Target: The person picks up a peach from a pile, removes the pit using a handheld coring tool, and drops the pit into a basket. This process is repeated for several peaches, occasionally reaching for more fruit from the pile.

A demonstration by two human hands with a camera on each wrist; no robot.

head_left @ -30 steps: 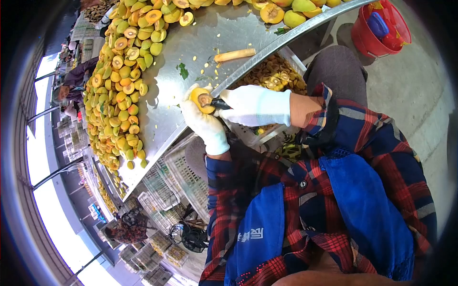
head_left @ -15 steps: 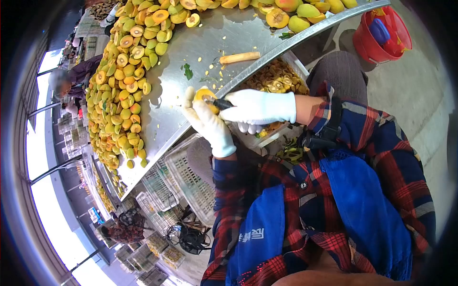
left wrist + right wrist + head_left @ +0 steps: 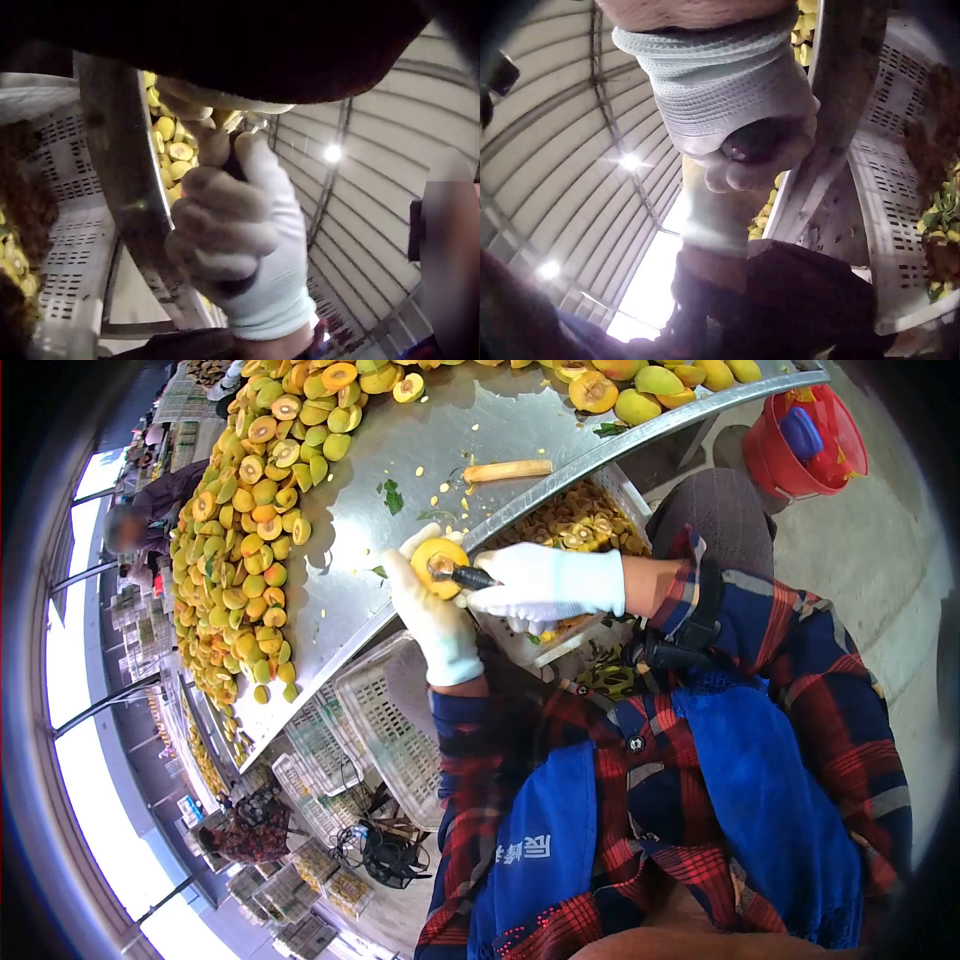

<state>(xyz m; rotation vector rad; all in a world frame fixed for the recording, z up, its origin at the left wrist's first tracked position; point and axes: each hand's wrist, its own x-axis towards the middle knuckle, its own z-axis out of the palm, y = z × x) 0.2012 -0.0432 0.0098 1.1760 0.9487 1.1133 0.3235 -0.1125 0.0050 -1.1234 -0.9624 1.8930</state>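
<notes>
Tabletop [image 3: 345, 530], two hands [image 3: 432, 618] [image 3: 555, 582], one held fruit [image 3: 430, 564]

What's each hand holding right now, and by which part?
The left hand holds a halved fruit by its rounded outer side, cut face showing; the right hand grips a dark tool by its handle.

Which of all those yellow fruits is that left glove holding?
The cut half in the left hand, with the black tool in the right hand at its cut face; the heaped fruits lie on the metal table.
</notes>
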